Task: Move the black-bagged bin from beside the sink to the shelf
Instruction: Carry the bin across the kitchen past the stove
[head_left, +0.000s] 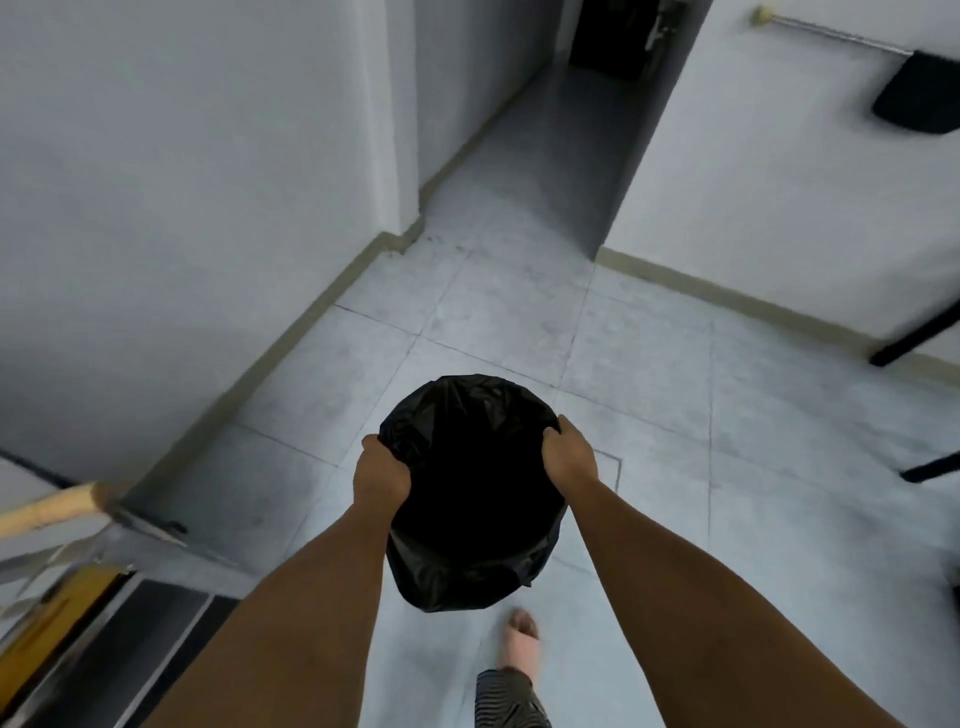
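Observation:
The black-bagged bin (470, 499) hangs in the air in front of me, above the tiled floor, its mouth facing up and dark inside. My left hand (381, 475) grips its left rim. My right hand (569, 457) grips the right rim. Both forearms stretch out from the bottom of the view. No sink and no shelf are in view.
White walls stand left and right, with a narrow corridor (545, 145) straight ahead leading to a dark door. A metal frame and a wooden handle (52, 506) sit at the lower left. Black furniture legs (904, 345) stand at the right. My foot (522, 642) is below the bin.

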